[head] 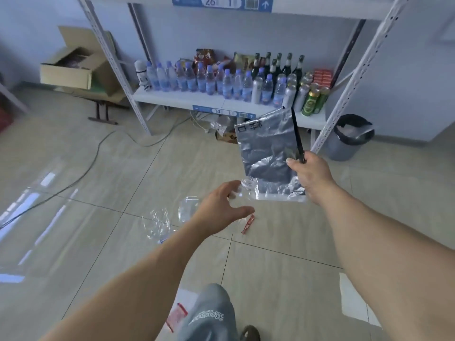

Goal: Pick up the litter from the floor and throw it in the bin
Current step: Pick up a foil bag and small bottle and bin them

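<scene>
Judging by how things lie, the job is barely underway: one piece of litter is off the floor and nothing held has reached the bin yet.

Nearest the feet, a red-edged plastic bag (176,316) lies flat on the tiles beside the knee. Further out, the left hand (221,207) reaches forward with fingers spread and slack, gripping nothing, hovering over a clear empty bottle (247,188) on the floor. Around it sit a crumpled clear wrapper (157,223), another clear bag (187,207) and a small red wrapper (248,224), all still to collect.

The right hand (310,172) is pinched shut on the edge of a grey plastic bag (268,153) with a black strip, held up in the air; it looks flat and empty.

Beyond, more clear plastic and a small box (226,137) lie under the shelf (221,99), which carries rows of bottles and cans. Farthest right, the bin (344,146) stands by the wall, lined in black, with pale rubbish already inside.
</scene>
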